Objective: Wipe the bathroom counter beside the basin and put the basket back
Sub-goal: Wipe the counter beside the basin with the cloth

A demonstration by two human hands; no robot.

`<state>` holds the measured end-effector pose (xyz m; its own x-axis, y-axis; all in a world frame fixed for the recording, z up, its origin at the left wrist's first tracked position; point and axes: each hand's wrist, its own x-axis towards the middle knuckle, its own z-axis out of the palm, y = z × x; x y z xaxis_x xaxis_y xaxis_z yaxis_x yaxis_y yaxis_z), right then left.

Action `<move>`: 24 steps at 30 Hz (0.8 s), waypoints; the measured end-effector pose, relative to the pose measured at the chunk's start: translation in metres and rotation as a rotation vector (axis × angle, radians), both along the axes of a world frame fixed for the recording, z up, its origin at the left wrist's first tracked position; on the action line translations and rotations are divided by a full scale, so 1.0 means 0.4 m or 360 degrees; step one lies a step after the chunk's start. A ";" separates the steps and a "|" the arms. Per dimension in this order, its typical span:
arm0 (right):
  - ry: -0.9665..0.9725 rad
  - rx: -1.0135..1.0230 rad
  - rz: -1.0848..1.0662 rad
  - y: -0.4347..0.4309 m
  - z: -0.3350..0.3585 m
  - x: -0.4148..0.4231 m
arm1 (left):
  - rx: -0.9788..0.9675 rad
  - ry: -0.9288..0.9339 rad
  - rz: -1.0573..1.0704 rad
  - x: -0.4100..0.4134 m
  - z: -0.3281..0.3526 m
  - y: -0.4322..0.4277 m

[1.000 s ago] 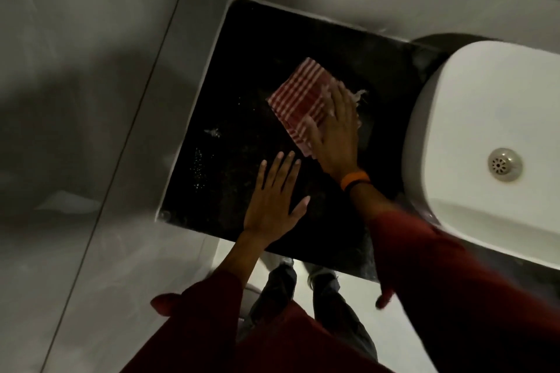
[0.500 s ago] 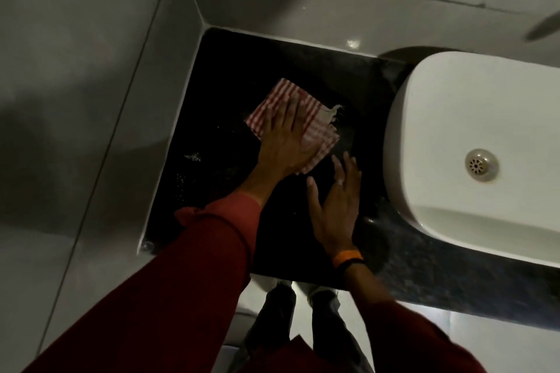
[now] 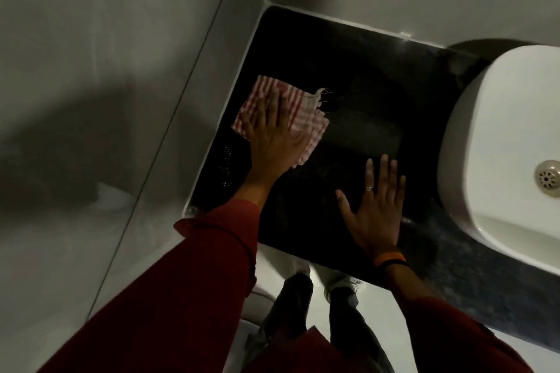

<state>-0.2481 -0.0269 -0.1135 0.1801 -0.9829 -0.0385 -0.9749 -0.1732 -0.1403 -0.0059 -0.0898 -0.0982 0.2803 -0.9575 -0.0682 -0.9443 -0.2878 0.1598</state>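
A red-and-white checked cloth (image 3: 306,118) lies on the black counter (image 3: 348,70), close to the left wall. My left hand (image 3: 272,142) presses flat on top of it, fingers spread, and covers its left half. My right hand (image 3: 375,209) rests palm-down on the bare counter near the front edge, holding nothing; it wears a ring and an orange wristband. The white basin (image 3: 500,130) stands to the right of both hands. No basket is in view.
Grey tiled walls (image 3: 121,70) close the counter in on the left and at the back. Small specks or droplets (image 3: 227,166) sit on the counter by the left edge. The basin's drain (image 3: 547,179) shows at far right. My legs (image 3: 342,312) are below the counter's front edge.
The cloth passed from my right hand to my left, then slid left toward the wall. My right hand drew back and settled flat near the counter's front edge.
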 end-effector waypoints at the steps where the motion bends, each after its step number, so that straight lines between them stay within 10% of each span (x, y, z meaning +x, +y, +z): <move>1: 0.0000 -0.0008 -0.0003 0.001 -0.002 -0.001 | -0.0008 -0.0012 0.0044 0.015 0.000 0.020; 16: -0.0053 0.0058 0.0044 0.000 -0.009 0.003 | 0.0102 0.0001 0.0724 0.016 -0.041 0.341; 24: -0.0306 -0.0020 0.0657 0.086 0.056 0.118 | 0.0120 0.0706 0.1234 -0.109 0.065 0.406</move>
<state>-0.2008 0.0076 -0.0909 0.5597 -0.8275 0.0456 -0.7803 -0.5447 -0.3073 -0.0493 0.0728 -0.0722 0.7793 -0.4987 -0.3794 -0.3361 -0.8437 0.4186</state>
